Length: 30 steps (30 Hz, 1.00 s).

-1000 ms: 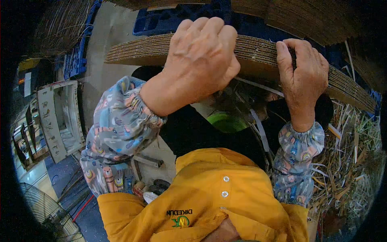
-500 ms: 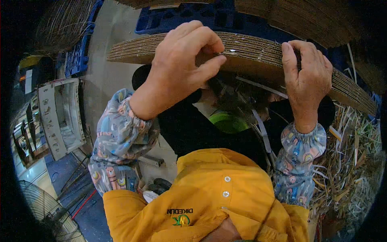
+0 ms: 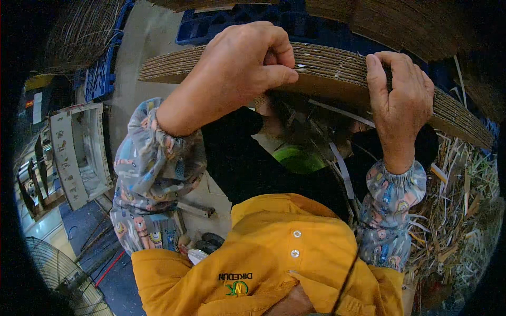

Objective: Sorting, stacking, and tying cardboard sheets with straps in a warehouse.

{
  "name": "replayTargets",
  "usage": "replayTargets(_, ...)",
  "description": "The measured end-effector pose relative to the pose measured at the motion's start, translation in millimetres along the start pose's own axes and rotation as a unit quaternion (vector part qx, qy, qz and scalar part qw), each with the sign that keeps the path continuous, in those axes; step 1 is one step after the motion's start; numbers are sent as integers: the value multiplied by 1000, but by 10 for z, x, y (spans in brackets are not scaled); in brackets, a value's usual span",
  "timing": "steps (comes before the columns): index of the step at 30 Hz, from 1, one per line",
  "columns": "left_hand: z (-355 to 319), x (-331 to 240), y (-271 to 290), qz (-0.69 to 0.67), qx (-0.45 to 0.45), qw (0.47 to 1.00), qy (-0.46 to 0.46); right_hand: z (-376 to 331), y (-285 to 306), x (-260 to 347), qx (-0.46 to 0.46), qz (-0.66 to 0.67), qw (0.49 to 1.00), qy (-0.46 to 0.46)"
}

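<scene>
Left hand [image 3: 240, 68] grip pinched, seemingly on cardboard stack [image 3: 337, 71] edge | right hand [image 3: 400, 100] clamped over stack

Concrete floor [image 3: 142, 47] carries blue pallets [image 3: 100, 73], strap scraps [image 3: 458, 210], probably a fan [image 3: 63, 274].

Yellow button-front shirt [image 3: 274, 263]: two white buttons on the placket, small embroidered green-and-black logo just left of the placket. Separate patterned sleeve covers on both forearms, grey-blue with small multicoloured cartoon prints, elastic-gathered cuffs. Left hand [image 3: 240, 66] and right hand [image 3: 400, 100] ungloved.
</scene>
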<state>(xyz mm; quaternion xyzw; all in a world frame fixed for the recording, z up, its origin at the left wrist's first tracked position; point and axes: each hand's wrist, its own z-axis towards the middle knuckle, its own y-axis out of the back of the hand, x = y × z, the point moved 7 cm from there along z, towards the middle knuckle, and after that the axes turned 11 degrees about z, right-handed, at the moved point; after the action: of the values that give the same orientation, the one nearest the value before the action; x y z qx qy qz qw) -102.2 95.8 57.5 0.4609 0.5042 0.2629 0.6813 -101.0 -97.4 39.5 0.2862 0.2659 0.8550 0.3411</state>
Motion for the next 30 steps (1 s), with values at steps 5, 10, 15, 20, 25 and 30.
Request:
replayTargets(5,55,20,-118,-23,54,998,2,-47,3,-27,-4,-7,1000,5)
replayTargets(10,73,-23,-75,22,87,996,0,-50,-1,-6,-8,5,1000,9)
replayTargets(15,93,-23,-143,42,75,996,-33,-68,-17,-26,-1,0,1000,0)
replayTargets(20,-12,-132,-70,132,-2,989,-72,-20,-14,11,-5,5,1000,-2)
replayTargets(25,-124,-389,-183,180,-83,973,-120,-35,-18,-22,-2,-2,1000,-3)
replayTargets(30,-287,-444,-220,82,-71,990,-85,-24,-30,-1,-9,3,1000,8)
